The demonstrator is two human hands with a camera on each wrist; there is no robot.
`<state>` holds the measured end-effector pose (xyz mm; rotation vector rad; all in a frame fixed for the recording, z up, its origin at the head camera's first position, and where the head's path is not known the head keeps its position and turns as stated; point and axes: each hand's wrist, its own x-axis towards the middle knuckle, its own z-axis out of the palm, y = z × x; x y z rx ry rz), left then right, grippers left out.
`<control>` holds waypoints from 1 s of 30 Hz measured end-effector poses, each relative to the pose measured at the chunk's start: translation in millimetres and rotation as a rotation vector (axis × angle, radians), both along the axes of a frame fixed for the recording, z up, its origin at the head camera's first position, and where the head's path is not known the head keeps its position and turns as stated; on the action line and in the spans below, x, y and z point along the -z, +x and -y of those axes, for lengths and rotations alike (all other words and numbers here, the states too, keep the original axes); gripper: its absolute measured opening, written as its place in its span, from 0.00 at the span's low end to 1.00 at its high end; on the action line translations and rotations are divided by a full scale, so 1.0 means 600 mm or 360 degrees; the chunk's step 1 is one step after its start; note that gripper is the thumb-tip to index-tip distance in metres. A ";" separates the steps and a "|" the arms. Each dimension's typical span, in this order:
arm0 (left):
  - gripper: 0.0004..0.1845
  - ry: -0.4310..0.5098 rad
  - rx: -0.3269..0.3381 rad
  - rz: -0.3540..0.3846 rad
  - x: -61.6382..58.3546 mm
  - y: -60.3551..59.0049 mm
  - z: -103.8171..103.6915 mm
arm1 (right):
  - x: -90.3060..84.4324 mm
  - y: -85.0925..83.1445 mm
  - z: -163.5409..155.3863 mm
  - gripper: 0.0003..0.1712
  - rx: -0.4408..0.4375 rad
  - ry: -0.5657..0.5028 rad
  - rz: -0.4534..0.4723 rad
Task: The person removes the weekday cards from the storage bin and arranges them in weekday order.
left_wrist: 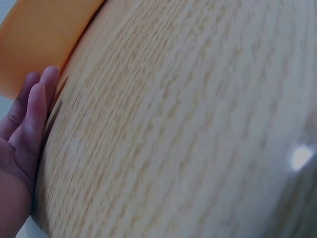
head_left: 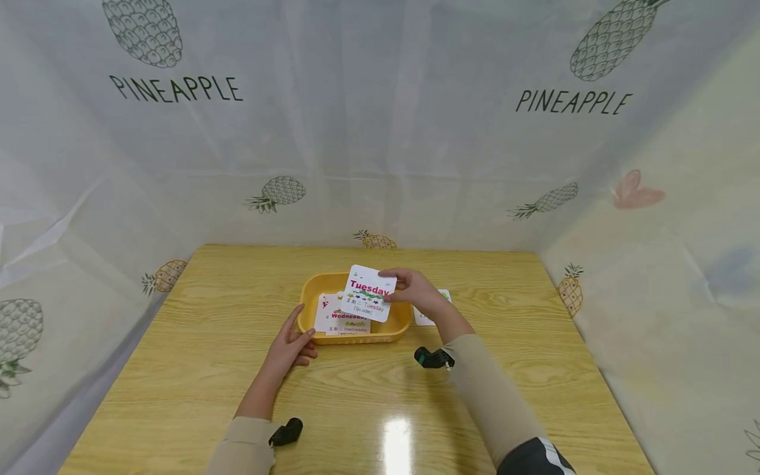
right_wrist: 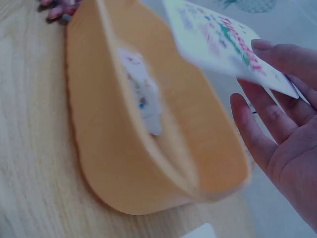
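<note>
Over the yellow basket (head_left: 396, 328), my right hand (head_left: 415, 290) pinches a white card (head_left: 363, 305) between thumb and fingers. The card reads "Tuesday" in red, faces up and is tilted. In the right wrist view it hangs above the basket's rim. Inside the basket lie more white cards (head_left: 323, 316), the front one reading "Wednesday"; the Tuesday card partly covers them. My left hand (head_left: 287, 349) touches the basket's front left corner, thumb and forefinger at the rim. Its other fingers (left_wrist: 37, 111) extend fairly straight beside the outer wall, low over the table.
Another white card (head_left: 424, 318) lies on the wooden table (head_left: 237, 297) just right of the basket, partly behind my right hand. A pale curtain (head_left: 380, 145) printed with pineapples hangs behind the table and on both sides.
</note>
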<state>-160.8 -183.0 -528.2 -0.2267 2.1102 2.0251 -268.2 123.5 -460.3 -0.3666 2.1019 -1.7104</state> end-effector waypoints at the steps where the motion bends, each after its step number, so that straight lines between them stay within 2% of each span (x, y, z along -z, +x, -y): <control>1: 0.39 -0.0003 -0.0001 0.0004 -0.001 0.000 0.000 | 0.003 -0.003 -0.004 0.32 0.0008 -0.0022 -0.0004; 5: 0.38 -0.0019 -0.0004 0.0016 -0.005 0.001 0.000 | -0.003 -0.005 -0.020 0.34 0.0027 -0.0064 -0.0008; 9: 0.38 -0.0010 -0.0002 0.0010 0.003 -0.004 0.003 | -0.006 -0.008 -0.037 0.35 0.0046 -0.0028 -0.0063; 13: 0.38 0.0020 -0.0015 0.0014 0.026 -0.014 0.008 | -0.011 -0.006 -0.054 0.36 0.0066 -0.0019 -0.0082; 18: 0.38 -0.0028 -0.0047 0.0004 0.050 -0.021 0.009 | -0.017 -0.002 -0.075 0.39 0.0096 -0.0041 -0.0060; 24: 0.38 -0.0059 -0.0076 -0.0010 0.053 -0.018 0.006 | -0.017 0.003 -0.103 0.40 0.0108 -0.0100 -0.0046; 30: 0.37 -0.0056 -0.0082 -0.0011 0.053 -0.014 0.004 | -0.013 0.007 -0.134 0.39 0.0143 -0.0037 -0.0092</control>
